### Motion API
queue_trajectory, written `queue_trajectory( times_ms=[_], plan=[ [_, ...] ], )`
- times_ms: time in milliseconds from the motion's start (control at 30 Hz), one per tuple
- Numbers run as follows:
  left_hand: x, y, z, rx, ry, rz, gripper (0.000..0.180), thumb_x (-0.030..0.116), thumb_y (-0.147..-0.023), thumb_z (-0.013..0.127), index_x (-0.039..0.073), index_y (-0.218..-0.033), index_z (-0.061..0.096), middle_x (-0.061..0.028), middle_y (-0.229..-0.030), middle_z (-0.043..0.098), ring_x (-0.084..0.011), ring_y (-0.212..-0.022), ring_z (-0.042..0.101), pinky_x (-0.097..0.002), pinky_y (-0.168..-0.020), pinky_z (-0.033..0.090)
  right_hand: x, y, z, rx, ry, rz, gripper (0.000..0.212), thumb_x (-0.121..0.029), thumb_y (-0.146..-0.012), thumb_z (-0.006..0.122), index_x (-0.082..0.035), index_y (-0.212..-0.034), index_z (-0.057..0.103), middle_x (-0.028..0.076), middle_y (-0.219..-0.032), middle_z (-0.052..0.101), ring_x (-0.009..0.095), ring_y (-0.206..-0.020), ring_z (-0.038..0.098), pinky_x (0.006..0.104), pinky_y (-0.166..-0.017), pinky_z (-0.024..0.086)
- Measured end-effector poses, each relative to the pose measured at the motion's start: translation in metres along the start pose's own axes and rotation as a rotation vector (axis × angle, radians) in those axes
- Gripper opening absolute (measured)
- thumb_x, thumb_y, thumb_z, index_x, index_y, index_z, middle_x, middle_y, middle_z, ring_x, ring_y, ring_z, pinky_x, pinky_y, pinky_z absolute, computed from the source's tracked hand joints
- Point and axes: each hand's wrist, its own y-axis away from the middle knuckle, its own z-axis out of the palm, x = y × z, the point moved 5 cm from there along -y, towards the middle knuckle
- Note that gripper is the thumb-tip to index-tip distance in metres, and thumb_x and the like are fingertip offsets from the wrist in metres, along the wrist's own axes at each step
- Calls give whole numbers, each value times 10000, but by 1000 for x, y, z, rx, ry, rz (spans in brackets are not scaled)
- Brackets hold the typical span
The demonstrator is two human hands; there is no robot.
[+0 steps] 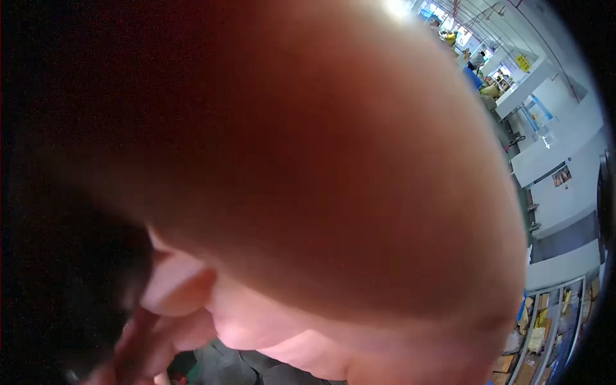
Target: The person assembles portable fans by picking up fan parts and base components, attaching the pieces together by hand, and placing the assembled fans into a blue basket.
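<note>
Blurred hand right up at the lens, covers most of view; left or right, can't tell. Fingers bunched lower left; can't tell if holding anything. Dark grey cloth just below hand, bottom edge; long axis and pointing unclear. Shelf rack lower right, uprights slanting.

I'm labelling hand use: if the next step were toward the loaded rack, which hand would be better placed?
Probably the right hand: the loaded rack is at lower right. Blurred skin, apparently a hand, covers much of the picture; which one cannot be told.
</note>
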Motion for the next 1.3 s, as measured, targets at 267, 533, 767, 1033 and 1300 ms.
queue_trajectory(
  times_ms=[267, 533, 767, 1033, 1300],
  plan=[
    [42, -4, -29, 33, 121, 2, 286, 114, -738, 743, 9, -974, 620, -139, -937, 675, -254, -797, 629, -329, -707, 512, 4, -16, 2, -65, 42, -132, 772, -129, -655, 868, 77, -1271, 450, 117, -1061, 539, 148, -822, 598, 268, -653, 540],
    [66, 20, -48, -16, 244, 9, 212, 94, -729, 734, 2, -891, 633, -142, -882, 686, -251, -735, 622, -334, -657, 513, 7, -10, 14, -63, 69, -220, 793, -136, -650, 872, 79, -1281, 442, 124, -1074, 532, 151, -830, 599, 269, -657, 544],
    [44, 40, -39, 95, 31, 106, 343, 257, -767, 730, 27, -997, 621, -120, -914, 658, -268, -828, 634, -363, -736, 515, -2, 21, 24, 54, 102, -233, 811, -142, -646, 875, 81, -1289, 436, 130, -1084, 527, 153, -838, 599, 270, -661, 547],
    [73, 27, -36, 171, 148, 161, 354, 237, -632, 780, 32, -852, 595, -147, -909, 551, -329, -883, 547, -414, -745, 460, 29, 50, 24, 229, 216, 49, 378, -51, -858, 700, 59, -1151, 487, 58, -945, 556, 98, -798, 598, 236, -649, 552],
    [49, 49, -42, 118, 59, 134, 348, 201, -637, 779, 44, -841, 546, -130, -790, 537, -328, -736, 555, -423, -621, 442, 114, 81, 32, 177, 781, -22, 273, -58, -809, 710, 33, -1027, 574, 150, -884, 592, 278, -828, 595, 344, -732, 475]
  ],
)
